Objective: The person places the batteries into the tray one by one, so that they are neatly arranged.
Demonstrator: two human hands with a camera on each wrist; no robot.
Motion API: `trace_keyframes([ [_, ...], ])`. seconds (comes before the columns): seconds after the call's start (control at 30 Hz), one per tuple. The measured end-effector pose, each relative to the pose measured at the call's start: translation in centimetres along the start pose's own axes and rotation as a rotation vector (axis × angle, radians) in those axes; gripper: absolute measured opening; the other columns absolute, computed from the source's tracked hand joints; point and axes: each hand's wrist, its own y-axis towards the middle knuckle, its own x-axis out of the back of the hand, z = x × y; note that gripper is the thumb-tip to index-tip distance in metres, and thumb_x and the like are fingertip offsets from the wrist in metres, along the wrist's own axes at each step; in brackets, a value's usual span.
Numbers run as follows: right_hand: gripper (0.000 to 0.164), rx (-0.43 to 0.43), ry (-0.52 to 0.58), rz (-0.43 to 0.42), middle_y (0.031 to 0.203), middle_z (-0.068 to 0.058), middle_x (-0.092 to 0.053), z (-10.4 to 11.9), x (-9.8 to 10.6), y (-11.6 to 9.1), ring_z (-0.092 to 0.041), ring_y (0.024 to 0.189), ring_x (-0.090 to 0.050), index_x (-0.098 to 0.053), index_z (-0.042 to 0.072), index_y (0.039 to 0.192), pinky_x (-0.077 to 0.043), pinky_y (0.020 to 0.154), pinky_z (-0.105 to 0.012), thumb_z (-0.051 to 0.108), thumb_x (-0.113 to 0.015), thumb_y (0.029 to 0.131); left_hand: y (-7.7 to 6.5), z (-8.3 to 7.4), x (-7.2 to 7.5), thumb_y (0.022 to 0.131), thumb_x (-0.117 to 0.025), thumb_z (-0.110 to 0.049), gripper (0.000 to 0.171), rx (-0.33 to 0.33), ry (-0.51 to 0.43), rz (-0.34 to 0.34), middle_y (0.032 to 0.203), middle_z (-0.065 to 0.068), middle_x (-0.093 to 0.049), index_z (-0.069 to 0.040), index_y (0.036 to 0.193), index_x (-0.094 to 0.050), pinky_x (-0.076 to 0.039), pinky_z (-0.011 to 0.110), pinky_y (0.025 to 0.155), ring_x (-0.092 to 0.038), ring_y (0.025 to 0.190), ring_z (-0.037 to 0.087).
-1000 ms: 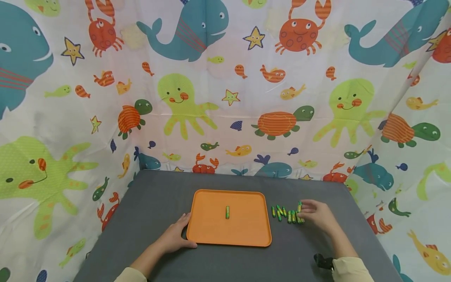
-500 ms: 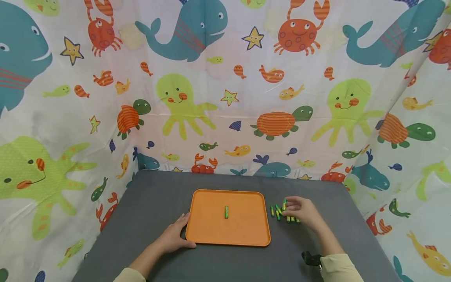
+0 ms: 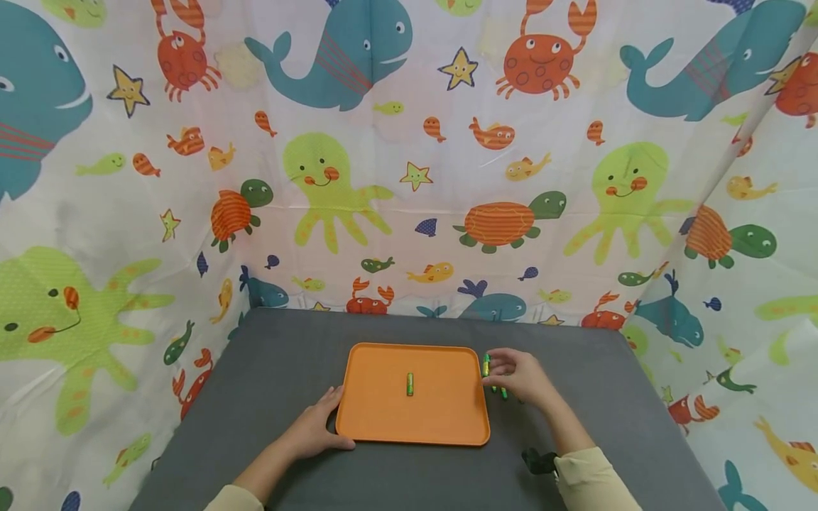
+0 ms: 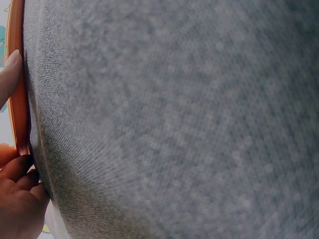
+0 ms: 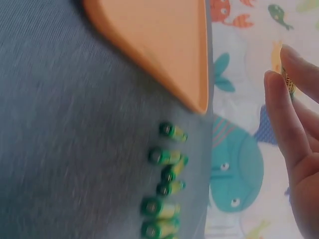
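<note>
White cloth printed with sea creatures (image 3: pixel 404 234) backs our dark grey surface (image 3: pixel 307 333), where our right hand (image 3: pixel 525 376), fingers nearly together, pinches a slim green-and-yellow cylinder (image 3: pixel 486 365) near the right rim of a rectangular orange tray (image 3: pixel 383 419), perhaps leaving its ends free. Our left hand (image 3: pixel 313 426), thumb spread from its fingers, holds the tray's near left corner, probably to steady it. One matching cylinder (image 3: pixel 410 384) rests mid-tray; more loose cylinders (image 5: pixel 164 156) lie rightward, seemingly for easy reach.

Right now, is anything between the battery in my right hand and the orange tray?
Between the held battery and the orange tray stands nothing visible but the tray's rim; the loose batteries lie beside the tray.
</note>
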Motion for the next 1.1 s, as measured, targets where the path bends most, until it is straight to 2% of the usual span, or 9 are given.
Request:
trace_keyframes([
  [0.17,0.059,0.04,0.034,0.038,0.108,-0.008,-0.074,1.1,-1.3,0.4,-0.018,0.093,-0.071,-0.064,0.003,0.132,-0.059,0.075,-0.032,0.019,-0.087,0.08,0.0,0.0,-0.2,0.068,-0.089,-0.055,0.121,0.002,0.001,-0.003,0.166,0.015,-0.027,-0.01,0.161,-0.026,-0.03,0.066,0.112,-0.024,0.152,0.04],
  [0.43,0.056,0.053,0.057,0.07,0.107,-0.008,-0.074,2.5,-3.0,0.8,-0.02,0.094,-0.072,-0.064,0.004,0.132,-0.06,0.078,-0.035,0.015,-0.086,0.081,-0.3,-0.1,-0.1,0.069,-0.089,-0.053,0.12,-0.001,0.005,-0.003,0.166,0.016,-0.027,-0.009,0.161,-0.026,-0.028,0.068,0.112,-0.024,0.152,0.041],
  [0.77,0.055,0.064,0.072,0.092,0.105,-0.006,-0.074,3.1,-4.8,1.3,-0.017,0.091,-0.071,-0.066,0.005,0.129,-0.059,0.075,-0.031,0.014,-0.087,0.08,-0.2,0.1,-0.1,0.069,-0.089,-0.054,0.12,0.0,0.009,-0.003,0.166,0.015,-0.026,-0.01,0.161,-0.026,-0.028,0.069,0.112,-0.024,0.153,0.04],
  [1.1,0.055,0.075,0.07,0.099,0.111,-0.008,-0.071,3.7,-7.2,1.5,-0.019,0.094,-0.07,-0.065,0.006,0.133,-0.059,0.078,-0.034,0.014,-0.084,0.082,0.0,0.3,-0.1,0.068,-0.088,-0.057,0.121,-0.005,-0.003,0.0,0.166,0.016,-0.026,-0.011,0.161,-0.026,-0.028,0.069,0.111,-0.024,0.152,0.041],
])
